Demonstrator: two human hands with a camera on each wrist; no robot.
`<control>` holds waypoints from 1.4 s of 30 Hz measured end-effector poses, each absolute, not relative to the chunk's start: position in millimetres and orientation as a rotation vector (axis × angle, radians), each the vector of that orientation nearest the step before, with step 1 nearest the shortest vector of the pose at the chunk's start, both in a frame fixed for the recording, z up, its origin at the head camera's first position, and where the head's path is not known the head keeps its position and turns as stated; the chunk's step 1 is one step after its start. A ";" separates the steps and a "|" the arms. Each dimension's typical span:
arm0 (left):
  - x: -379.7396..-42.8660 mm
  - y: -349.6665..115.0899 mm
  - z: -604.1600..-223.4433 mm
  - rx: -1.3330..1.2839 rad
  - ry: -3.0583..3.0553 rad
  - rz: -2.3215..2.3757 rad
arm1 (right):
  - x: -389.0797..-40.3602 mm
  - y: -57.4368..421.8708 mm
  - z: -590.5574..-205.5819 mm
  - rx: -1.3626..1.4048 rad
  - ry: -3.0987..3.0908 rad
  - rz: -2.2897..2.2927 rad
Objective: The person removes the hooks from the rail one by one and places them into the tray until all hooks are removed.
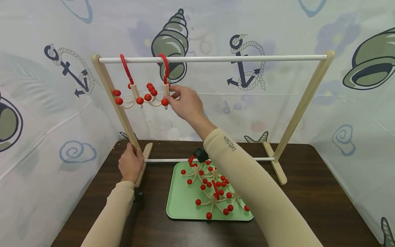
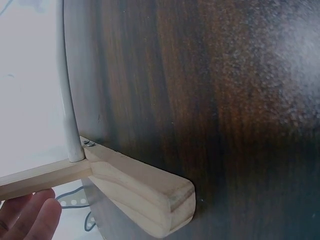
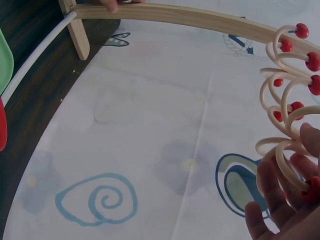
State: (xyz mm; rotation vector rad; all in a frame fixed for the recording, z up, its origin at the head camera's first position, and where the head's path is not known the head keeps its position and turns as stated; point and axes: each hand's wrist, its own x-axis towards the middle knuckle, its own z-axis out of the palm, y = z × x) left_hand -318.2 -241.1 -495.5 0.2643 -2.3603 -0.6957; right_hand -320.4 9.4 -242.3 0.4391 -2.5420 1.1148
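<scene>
Two hangers with red hooks and curved cream arms tipped with red balls hang from the white top rail (image 1: 231, 59), near its left end. My right hand (image 1: 186, 103) pinches the stem of the second hanger (image 1: 166, 73), just right of the first hanger (image 1: 126, 70). In the right wrist view, the right hand's fingers (image 3: 272, 192) lie among the curved arms, partly covered by them. Low on the rack's left wooden upright (image 1: 115, 106), my left hand (image 1: 131, 163) grips the wood. The left wrist view shows its fingers (image 2: 42, 222) against the upright.
A green tray (image 1: 179, 202) on the dark wooden table (image 1: 321, 206) holds several more hangers with red balls (image 1: 209, 215), partly covered by the right sleeve. The rack's lower white bar (image 1: 166, 160) crosses behind the tray. Its right foot (image 1: 276, 168) stands on the table.
</scene>
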 end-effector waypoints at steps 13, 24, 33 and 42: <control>-317.9 -237.8 -492.9 0.275 -2.394 -0.711 | -315.6 23.2 -240.4 0.325 -2.493 0.940; -317.5 -239.2 -496.0 0.283 -2.415 -0.725 | -313.8 45.3 -232.3 0.287 -2.439 0.952; -313.4 -243.6 -494.5 0.308 -2.414 -0.727 | -306.6 63.1 -228.2 0.303 -2.415 1.044; -316.0 -244.4 -492.6 0.287 -2.419 -0.729 | -287.8 80.3 -236.8 0.321 -2.383 1.129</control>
